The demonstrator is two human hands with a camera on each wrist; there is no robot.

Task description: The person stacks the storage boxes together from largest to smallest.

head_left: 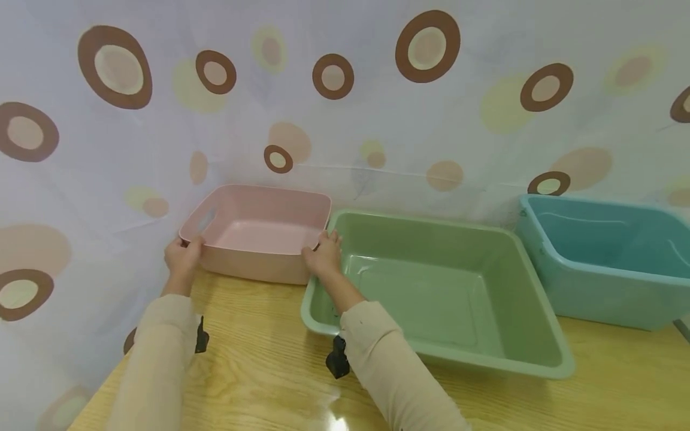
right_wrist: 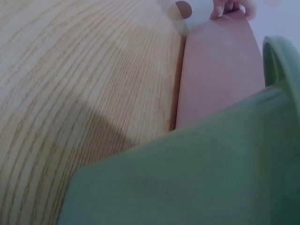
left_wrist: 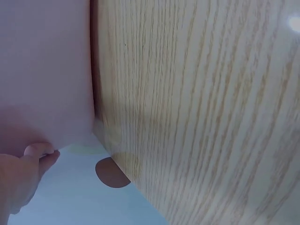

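A pink plastic bin (head_left: 253, 264) with a cut-out handle in its left end stands on the table against the patterned sheet. My left hand (head_left: 183, 256) grips its front left corner; in the left wrist view, the thumb of that hand (left_wrist: 23, 176) presses the pink wall (left_wrist: 44, 70). At the front right corner, my right hand (head_left: 326, 257) pinches the rim, its fingers between the pink bin and a larger green tub (head_left: 420, 224). The right wrist view shows the green tub's outer wall (right_wrist: 164, 178) beside the pink bin (right_wrist: 215, 70), but hides my right hand.
A deep blue tub (head_left: 609, 299) stands right of the green one, close to its edge. All three are on a wood-grain table (head_left: 248, 359). Behind them hangs a pale sheet (head_left: 377, 131) with brown-ringed circles, which also runs along the table's left edge.
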